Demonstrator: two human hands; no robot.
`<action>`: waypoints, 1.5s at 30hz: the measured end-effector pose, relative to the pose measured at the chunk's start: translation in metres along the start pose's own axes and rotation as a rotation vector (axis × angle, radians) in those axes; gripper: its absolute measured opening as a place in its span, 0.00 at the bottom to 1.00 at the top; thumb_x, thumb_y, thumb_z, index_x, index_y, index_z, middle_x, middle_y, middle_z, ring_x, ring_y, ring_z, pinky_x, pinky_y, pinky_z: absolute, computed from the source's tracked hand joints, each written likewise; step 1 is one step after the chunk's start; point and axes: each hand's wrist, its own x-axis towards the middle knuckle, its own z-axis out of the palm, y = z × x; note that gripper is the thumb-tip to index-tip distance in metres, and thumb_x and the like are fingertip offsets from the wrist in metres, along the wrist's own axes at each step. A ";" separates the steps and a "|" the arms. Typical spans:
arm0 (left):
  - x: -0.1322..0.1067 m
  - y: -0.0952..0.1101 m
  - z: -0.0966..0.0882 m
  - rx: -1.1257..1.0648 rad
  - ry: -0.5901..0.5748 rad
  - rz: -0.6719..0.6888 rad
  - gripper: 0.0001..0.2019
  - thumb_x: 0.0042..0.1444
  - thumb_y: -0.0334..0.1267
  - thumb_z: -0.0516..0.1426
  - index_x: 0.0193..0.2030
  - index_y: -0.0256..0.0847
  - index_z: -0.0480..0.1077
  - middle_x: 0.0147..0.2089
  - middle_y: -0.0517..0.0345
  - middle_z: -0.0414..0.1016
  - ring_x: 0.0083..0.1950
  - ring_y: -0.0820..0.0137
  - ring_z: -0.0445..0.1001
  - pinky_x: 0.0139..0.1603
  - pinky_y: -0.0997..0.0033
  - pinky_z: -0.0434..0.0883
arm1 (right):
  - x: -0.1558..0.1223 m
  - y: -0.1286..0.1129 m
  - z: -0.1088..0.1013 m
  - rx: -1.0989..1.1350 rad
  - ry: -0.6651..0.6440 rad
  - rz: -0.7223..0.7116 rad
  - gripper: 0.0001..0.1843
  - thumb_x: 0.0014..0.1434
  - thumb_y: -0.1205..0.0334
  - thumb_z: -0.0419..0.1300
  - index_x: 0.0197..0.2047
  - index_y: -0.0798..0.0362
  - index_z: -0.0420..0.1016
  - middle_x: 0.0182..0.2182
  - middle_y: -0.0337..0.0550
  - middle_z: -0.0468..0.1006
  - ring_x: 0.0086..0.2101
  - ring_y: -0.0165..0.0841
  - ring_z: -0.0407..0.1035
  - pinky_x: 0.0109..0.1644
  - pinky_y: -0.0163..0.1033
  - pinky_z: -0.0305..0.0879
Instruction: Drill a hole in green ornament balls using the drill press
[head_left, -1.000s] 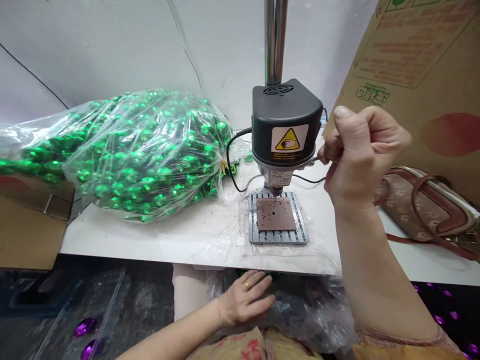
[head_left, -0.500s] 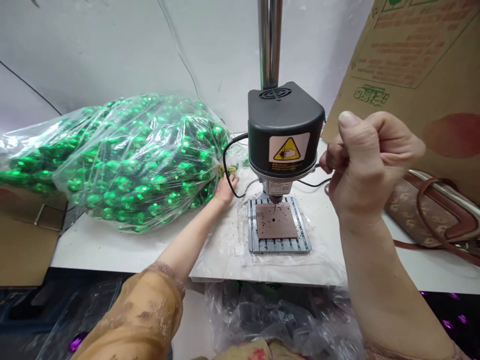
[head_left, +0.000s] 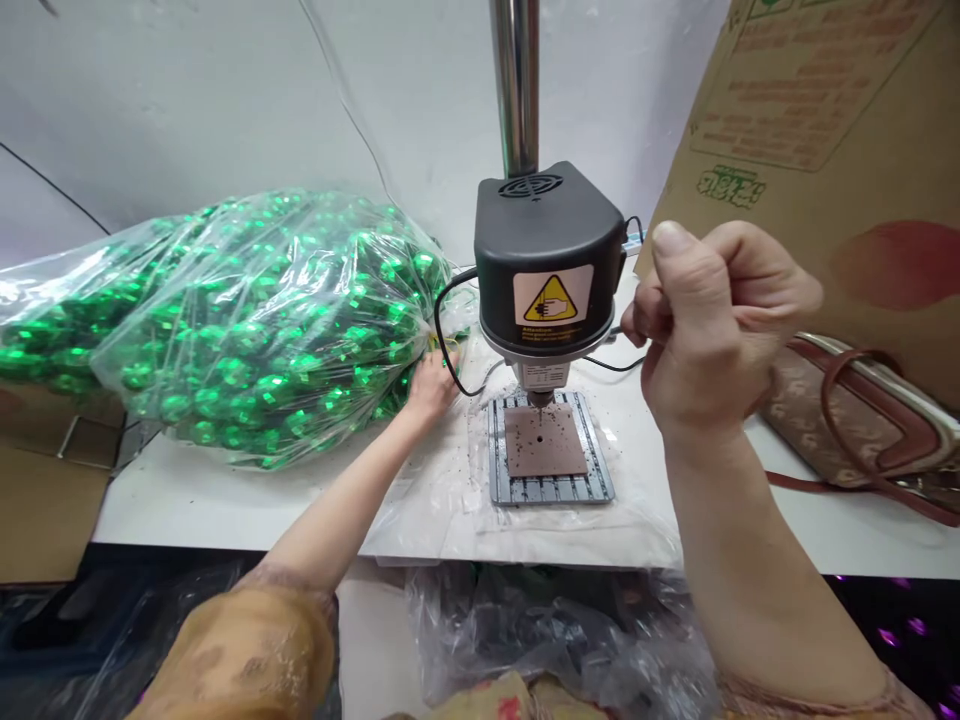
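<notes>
A small black bench drill [head_left: 547, 265] stands on a steel column, its bit over a brown plate [head_left: 544, 440] on a slotted grey base [head_left: 551, 488]. My right hand [head_left: 716, 325] is closed in a fist on the drill's thin metal feed lever [head_left: 628, 328], to the right of the drill head. My left hand [head_left: 429, 385] reaches across the table to the tied mouth of a clear plastic bag of shiny green beads [head_left: 247, 320]. Its fingers rest against the bag and are partly hidden, so what they grip is unclear.
A white table [head_left: 225, 490] carries the drill and bag, with clear plastic sheet [head_left: 450, 500] under the drill. A large cardboard box [head_left: 825, 150] leans at the right over a brown handbag [head_left: 847, 420]. More plastic [head_left: 540, 630] lies below the table edge. A black cable [head_left: 450, 330] loops left of the drill.
My left hand rose from below the table edge to the mouth of the green bead bag and now presses closer into it. My right fist stays on the lever.
</notes>
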 end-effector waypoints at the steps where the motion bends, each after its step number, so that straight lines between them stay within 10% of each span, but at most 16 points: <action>1: -0.015 -0.001 -0.009 -0.010 0.004 -0.001 0.11 0.56 0.32 0.62 0.46 0.37 0.73 0.49 0.39 0.75 0.56 0.47 0.72 0.58 0.51 0.70 | 0.000 0.000 0.000 0.003 -0.006 -0.002 0.23 0.59 0.62 0.64 0.20 0.49 0.55 0.14 0.29 0.55 0.16 0.23 0.52 0.21 0.37 0.48; 7: -0.106 0.046 -0.042 -0.744 0.121 -0.274 0.20 0.57 0.44 0.65 0.55 0.43 0.72 0.51 0.49 0.78 0.50 0.61 0.77 0.54 0.61 0.73 | -0.002 0.003 0.001 -0.023 -0.026 -0.060 0.24 0.63 0.61 0.61 0.21 0.50 0.53 0.17 0.30 0.52 0.17 0.23 0.51 0.23 0.36 0.50; 13: -0.104 0.106 -0.018 -1.361 -0.033 -0.511 0.26 0.55 0.55 0.67 0.54 0.42 0.74 0.45 0.53 0.81 0.46 0.66 0.79 0.51 0.66 0.74 | -0.001 0.006 -0.001 -0.033 -0.027 -0.064 0.25 0.62 0.56 0.63 0.21 0.50 0.53 0.16 0.30 0.53 0.18 0.22 0.49 0.23 0.36 0.50; 22: -0.088 0.107 0.014 -1.264 -0.124 -0.364 0.28 0.53 0.53 0.69 0.56 0.41 0.73 0.54 0.48 0.80 0.57 0.59 0.78 0.60 0.59 0.73 | 0.000 0.002 0.000 -0.061 -0.032 -0.031 0.28 0.61 0.53 0.64 0.20 0.50 0.52 0.16 0.31 0.53 0.19 0.23 0.50 0.25 0.37 0.53; 45: -0.097 0.129 0.024 -1.004 -0.133 -0.199 0.25 0.53 0.42 0.70 0.56 0.45 0.73 0.59 0.46 0.75 0.74 0.48 0.61 0.73 0.46 0.58 | -0.004 0.003 -0.005 -0.079 -0.063 -0.077 0.26 0.63 0.55 0.62 0.22 0.50 0.51 0.17 0.30 0.52 0.19 0.22 0.50 0.25 0.36 0.52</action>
